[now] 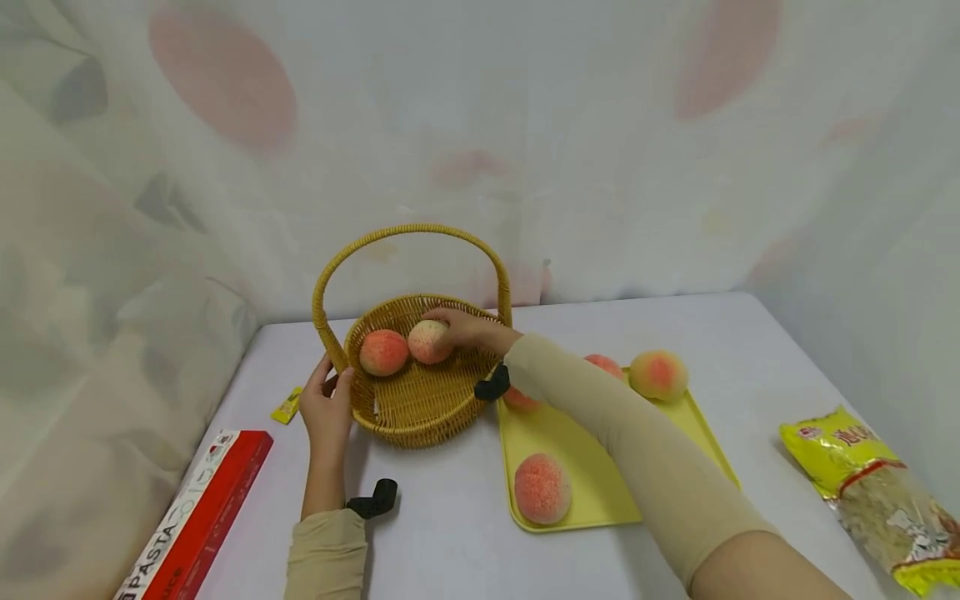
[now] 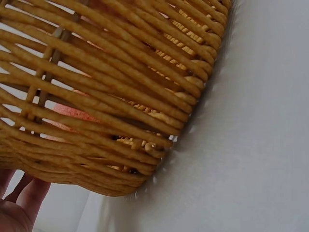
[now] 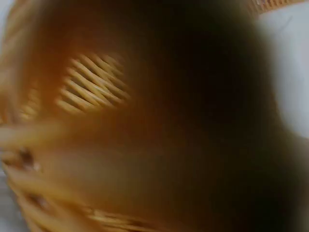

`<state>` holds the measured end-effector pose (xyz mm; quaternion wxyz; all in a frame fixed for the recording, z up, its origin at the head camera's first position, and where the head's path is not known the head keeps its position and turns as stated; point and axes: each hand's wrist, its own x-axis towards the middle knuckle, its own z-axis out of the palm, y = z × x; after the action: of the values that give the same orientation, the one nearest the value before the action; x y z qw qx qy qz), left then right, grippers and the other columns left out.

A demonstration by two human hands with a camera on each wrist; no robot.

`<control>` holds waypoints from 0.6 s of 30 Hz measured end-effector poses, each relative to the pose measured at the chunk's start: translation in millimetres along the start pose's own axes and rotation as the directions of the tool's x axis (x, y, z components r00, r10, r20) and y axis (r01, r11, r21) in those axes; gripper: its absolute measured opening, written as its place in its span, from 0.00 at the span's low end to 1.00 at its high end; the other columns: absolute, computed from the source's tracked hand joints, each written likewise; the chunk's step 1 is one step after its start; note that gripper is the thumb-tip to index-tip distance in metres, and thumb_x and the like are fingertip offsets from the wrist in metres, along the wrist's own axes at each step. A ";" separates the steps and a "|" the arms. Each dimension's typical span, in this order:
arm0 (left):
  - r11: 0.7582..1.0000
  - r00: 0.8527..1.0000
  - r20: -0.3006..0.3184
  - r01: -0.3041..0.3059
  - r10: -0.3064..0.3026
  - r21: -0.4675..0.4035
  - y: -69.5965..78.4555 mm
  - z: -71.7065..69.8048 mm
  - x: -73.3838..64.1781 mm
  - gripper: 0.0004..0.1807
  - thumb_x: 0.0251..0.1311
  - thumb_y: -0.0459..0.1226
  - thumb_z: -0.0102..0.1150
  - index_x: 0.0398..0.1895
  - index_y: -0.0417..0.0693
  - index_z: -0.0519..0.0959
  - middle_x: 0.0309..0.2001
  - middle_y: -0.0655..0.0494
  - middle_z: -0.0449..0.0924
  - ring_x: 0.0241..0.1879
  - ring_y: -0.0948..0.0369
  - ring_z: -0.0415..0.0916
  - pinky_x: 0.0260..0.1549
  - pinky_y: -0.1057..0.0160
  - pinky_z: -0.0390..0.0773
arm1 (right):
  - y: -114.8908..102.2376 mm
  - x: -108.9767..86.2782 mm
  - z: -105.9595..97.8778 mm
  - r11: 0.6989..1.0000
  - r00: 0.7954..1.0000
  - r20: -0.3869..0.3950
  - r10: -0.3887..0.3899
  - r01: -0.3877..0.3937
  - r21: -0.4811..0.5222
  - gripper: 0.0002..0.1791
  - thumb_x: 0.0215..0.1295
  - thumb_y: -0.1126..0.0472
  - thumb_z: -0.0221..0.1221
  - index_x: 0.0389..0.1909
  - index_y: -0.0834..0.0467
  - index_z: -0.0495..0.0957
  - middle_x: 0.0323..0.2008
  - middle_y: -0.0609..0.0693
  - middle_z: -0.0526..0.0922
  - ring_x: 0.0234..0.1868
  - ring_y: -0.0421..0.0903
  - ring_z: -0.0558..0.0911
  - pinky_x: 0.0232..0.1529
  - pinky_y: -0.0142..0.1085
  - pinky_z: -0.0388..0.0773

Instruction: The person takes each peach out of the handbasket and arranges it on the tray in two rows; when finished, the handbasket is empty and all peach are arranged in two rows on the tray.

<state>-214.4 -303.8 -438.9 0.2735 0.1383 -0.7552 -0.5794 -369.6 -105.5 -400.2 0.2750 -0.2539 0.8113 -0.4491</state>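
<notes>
A wicker basket with a tall arched handle stands on the table, and its weave fills much of the left wrist view. My left hand grips its left side at the foot of the handle, thumb and fingers at the rim. Inside the basket, my right hand holds a pale pink peach from its right side. A redder peach lies right beside it on the left. In the right wrist view, a dark blur hides the hand; some basket weave shows.
Right of the basket lies a yellow tray, partly under my right arm, with several peaches, including one at its front and one at the back corner. A pasta box, a small yellow packet and a food bag lie around.
</notes>
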 end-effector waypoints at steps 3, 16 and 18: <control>1.000 1.000 0.002 -0.004 0.004 -0.002 -1.1 0.9 1.8 0.24 0.64 0.39 0.53 0.64 0.55 0.68 0.61 0.54 0.69 0.53 0.56 0.71 0.42 0.75 0.75 | 4.6 1.2 2.9 0.998 0.999 -0.031 -0.022 0.020 -0.060 0.36 0.55 0.71 0.60 0.66 0.54 0.61 0.62 0.55 0.64 0.56 0.52 0.69 0.50 0.43 0.72; 1.000 1.000 0.023 0.012 -0.012 -0.004 -4.0 -0.1 9.9 0.24 0.64 0.41 0.53 0.64 0.57 0.67 0.61 0.56 0.68 0.54 0.56 0.71 0.47 0.64 0.76 | -13.9 -51.3 -12.6 0.989 0.989 -0.021 -0.145 0.146 0.037 0.36 0.52 0.62 0.66 0.63 0.49 0.64 0.58 0.53 0.66 0.51 0.50 0.73 0.45 0.40 0.76; 1.000 1.000 0.024 0.020 -0.020 -0.005 -4.5 -1.6 12.2 0.25 0.63 0.40 0.53 0.64 0.57 0.67 0.61 0.56 0.68 0.54 0.55 0.70 0.47 0.64 0.76 | -17.2 -67.9 -18.1 0.984 0.986 -0.005 -0.169 0.169 0.052 0.37 0.51 0.62 0.67 0.63 0.47 0.64 0.58 0.52 0.65 0.51 0.49 0.73 0.46 0.40 0.76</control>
<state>-223.9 -312.9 -439.8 0.2592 0.1383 -0.7554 -0.5857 -330.0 -58.2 -362.4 0.2421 -0.3143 0.7750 -0.4919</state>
